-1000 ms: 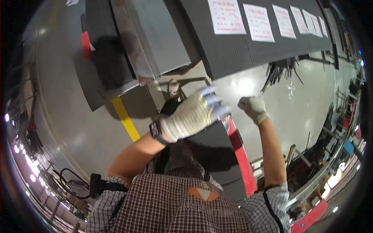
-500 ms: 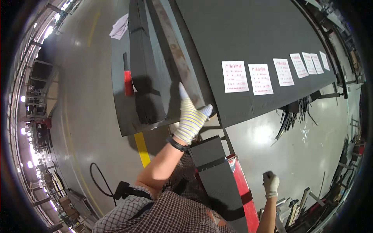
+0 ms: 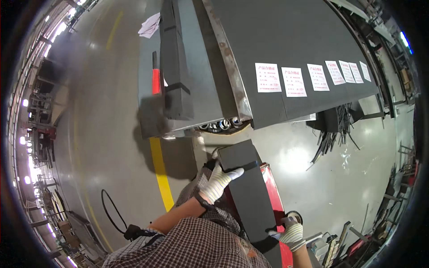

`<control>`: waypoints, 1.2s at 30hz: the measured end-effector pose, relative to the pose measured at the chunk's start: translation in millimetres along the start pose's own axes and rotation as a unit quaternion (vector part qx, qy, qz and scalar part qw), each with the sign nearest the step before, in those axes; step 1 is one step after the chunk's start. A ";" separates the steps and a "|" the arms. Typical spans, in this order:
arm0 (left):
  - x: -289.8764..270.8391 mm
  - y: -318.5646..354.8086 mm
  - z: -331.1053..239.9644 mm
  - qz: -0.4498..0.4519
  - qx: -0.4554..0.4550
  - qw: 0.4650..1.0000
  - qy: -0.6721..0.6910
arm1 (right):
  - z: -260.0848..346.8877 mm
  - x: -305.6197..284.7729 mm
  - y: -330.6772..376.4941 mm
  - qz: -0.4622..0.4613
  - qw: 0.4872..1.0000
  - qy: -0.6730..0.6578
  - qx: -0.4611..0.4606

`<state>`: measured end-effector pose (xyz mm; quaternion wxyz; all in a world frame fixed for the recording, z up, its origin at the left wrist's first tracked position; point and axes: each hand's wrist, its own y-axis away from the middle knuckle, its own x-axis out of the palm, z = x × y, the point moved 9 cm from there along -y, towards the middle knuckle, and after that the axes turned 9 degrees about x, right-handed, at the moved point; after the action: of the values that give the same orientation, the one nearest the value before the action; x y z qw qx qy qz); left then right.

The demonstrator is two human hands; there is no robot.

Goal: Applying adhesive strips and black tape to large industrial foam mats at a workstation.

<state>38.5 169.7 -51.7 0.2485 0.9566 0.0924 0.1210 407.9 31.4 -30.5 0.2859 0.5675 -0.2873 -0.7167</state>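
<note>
A long dark grey bundle of flat board (image 3: 250, 196), with a black band around it near its far end, lies in front of me. My left hand (image 3: 216, 182), in a striped glove with grey fingertips, is closed on its left edge near the band, thumb on top. Farther back on the right edge, my right hand (image 3: 291, 234), also gloved, grips the bundle with its thumb on top. A round ring-shaped thing (image 3: 295, 217) shows beside the right fingers; whether they touch it I cannot tell.
Ahead, a grey table (image 3: 201, 67) bears another banded bundle (image 3: 176, 102), a red-handled tool (image 3: 156, 80), a cloth (image 3: 149, 25) and a rusty metal bar (image 3: 230, 58). Right of it lies a dark sheet (image 3: 286, 31) with several labels. A red frame (image 3: 271, 187) runs under my bundle.
My left hand has left the metal bar and come back onto the near bundle. The bar now lies against the dark sheet's edge. My right hand has moved in from the right onto the bundle.
</note>
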 end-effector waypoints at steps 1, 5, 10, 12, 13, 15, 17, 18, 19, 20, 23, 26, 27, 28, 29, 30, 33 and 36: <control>4.1 7.4 1.8 0.034 0.018 0.997 0.069 | -16.3 18.1 10.9 0.041 0.998 0.054 0.010; 7.7 15.6 11.1 0.105 -0.014 0.908 0.406 | -69.0 100.2 83.5 0.238 0.957 0.161 0.036; -7.7 8.7 33.0 0.125 -0.069 0.826 0.545 | 16.2 76.3 118.9 0.159 0.984 0.067 0.035; -10.4 17.6 39.4 0.178 -0.063 0.826 0.530 | 79.1 5.8 91.3 -0.006 0.996 -0.080 0.028; -2.4 31.7 50.8 0.249 -0.103 0.853 0.446 | 115.4 -31.3 78.3 -0.091 0.983 -0.159 -0.020; 5.9 63.4 72.9 0.370 -0.144 0.873 0.283 | 148.9 -74.5 51.3 -0.138 0.895 -0.424 0.024; 10.0 89.2 80.6 0.492 -0.105 0.849 0.162 | 203.2 -95.8 42.7 -0.159 0.936 -0.312 -0.040; 9.3 94.1 80.7 0.532 -0.057 0.838 0.104 | 222.9 -96.2 40.5 -0.160 0.958 -0.232 -0.045; 4.5 88.7 83.3 0.523 -0.044 0.848 0.072 | 236.7 -89.4 44.0 -0.144 0.982 -0.120 -0.026; -4.2 73.3 80.7 0.465 -0.032 0.880 0.094 | 237.8 -76.4 43.7 -0.102 0.993 -0.044 0.042; -23.7 38.3 78.3 0.331 -0.121 0.900 0.257 | 245.1 -70.3 45.1 -0.099 0.976 -0.145 0.132; -24.0 20.5 52.4 0.302 -0.170 0.816 0.462 | 277.6 -104.0 21.4 -0.214 0.962 -0.169 0.025; -19.8 19.5 44.0 0.327 -0.198 0.787 0.484 | 286.7 -114.4 8.8 -0.228 0.952 -0.202 -0.040; -25.0 6.0 38.3 0.334 -0.131 0.860 0.364 | 290.1 -122.7 -3.1 -0.239 0.944 -0.210 -0.086; -30.8 -8.6 34.9 0.312 -0.112 0.901 0.281 | 281.4 -123.0 -18.4 -0.194 0.922 -0.319 -0.105; -32.4 -19.1 35.0 0.261 -0.188 0.881 0.347 | 263.8 -124.1 -24.3 -0.176 0.908 -0.365 -0.109; -40.4 -64.4 -19.6 0.196 0.026 0.892 0.405 | 166.2 -124.0 -43.0 -0.281 0.915 -0.286 -0.040; -18.1 -75.8 -17.9 0.096 -0.012 0.916 0.389 | 50.8 -80.7 -68.4 -0.267 0.952 -0.143 0.036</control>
<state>7.4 238.6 -77.7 0.1920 0.8352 0.0882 0.5077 368.1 141.1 -18.9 0.0196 0.5251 -0.1887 -0.8296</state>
